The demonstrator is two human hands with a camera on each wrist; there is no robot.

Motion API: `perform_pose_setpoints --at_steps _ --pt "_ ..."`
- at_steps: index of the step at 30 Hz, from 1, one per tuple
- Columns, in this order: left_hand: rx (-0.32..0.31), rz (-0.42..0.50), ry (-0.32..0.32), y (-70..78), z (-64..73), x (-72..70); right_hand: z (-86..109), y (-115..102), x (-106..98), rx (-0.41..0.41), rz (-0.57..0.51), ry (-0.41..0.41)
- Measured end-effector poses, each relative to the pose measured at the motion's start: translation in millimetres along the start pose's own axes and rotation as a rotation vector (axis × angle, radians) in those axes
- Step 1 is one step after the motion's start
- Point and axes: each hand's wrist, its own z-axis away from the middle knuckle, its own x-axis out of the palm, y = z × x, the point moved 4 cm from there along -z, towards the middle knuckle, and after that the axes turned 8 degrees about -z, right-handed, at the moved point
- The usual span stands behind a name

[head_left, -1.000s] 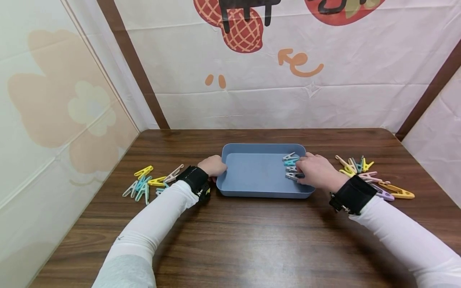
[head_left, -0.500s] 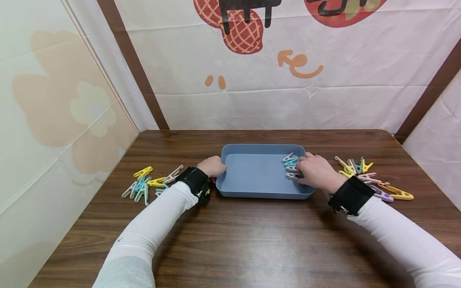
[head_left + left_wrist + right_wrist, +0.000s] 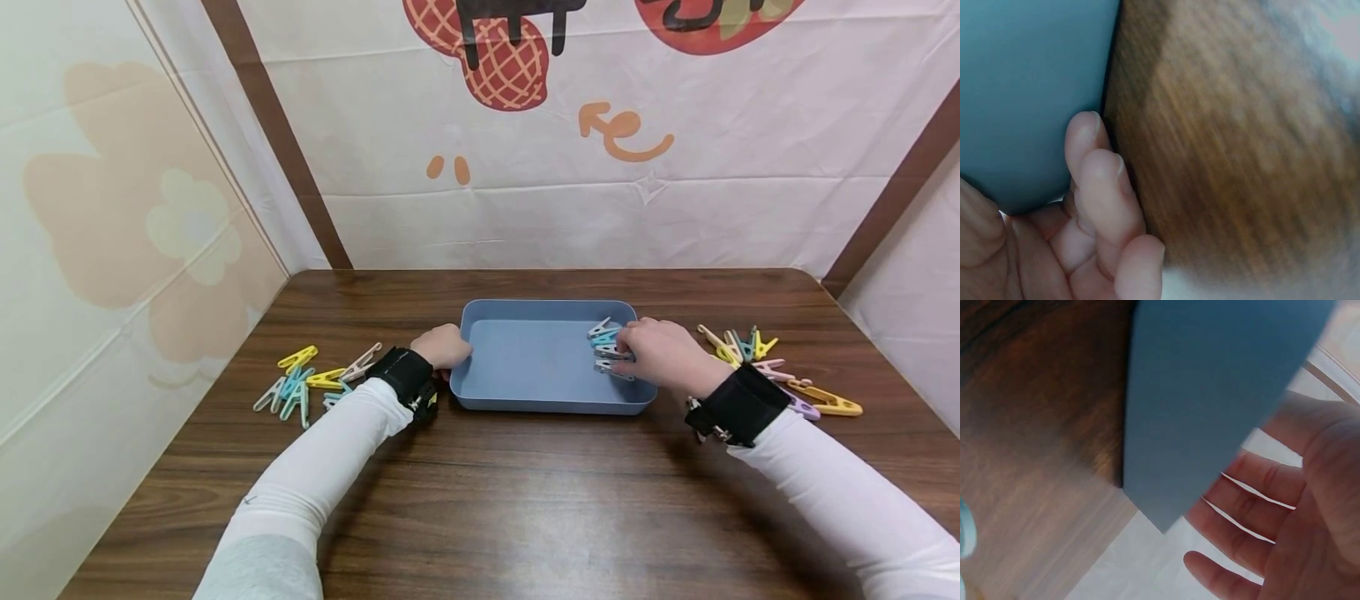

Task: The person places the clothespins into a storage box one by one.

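Note:
A blue-grey tray (image 3: 525, 346) lies on the table. My left hand (image 3: 441, 346) grips its left wall; in the left wrist view the curled fingers (image 3: 1107, 194) lie against the outer side. My right hand (image 3: 663, 354) reaches over the right wall, its fingertips at the clothespins inside. In the right wrist view its fingers look fairly straight, their tips hidden behind the wall. Along the tray's right end lie a white clothespin (image 3: 599, 327), a blue clothespin (image 3: 604, 337) and grey clothespins, the nearest grey clothespin (image 3: 603, 366) under the thumb.
Left of the tray, loose yellow, blue and pale clothespins (image 3: 296, 379) are spread on the brown wooden table (image 3: 525, 500). Yellow, pink, teal and purple clothespins (image 3: 750, 350) lie to the right, partly behind the right wrist. A printed cloth (image 3: 555, 217) hangs behind the table.
My right hand has shifted slightly, its fingers spreading, and more of the nearest grey clothespin shows. The left hand and the tray stay where they were.

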Motion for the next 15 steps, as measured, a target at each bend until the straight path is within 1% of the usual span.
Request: perform_pose_setpoints --at_steps 5,7,13,15 --pt "0.001 0.0 0.002 -0.5 -1.4 -0.3 3.8 2 -17 0.028 -0.053 0.056" --pt "0.003 0.001 0.002 -1.7 -2.8 1.0 5.1 4 -23 0.039 -0.058 0.081" --pt "0.003 0.009 0.003 -2.7 -3.3 2.8 7.2 19 -37 0.093 -0.074 0.148" --pt "0.006 0.012 0.004 -1.7 -2.1 2.0 8.2 25 -40 0.107 -0.083 0.158"
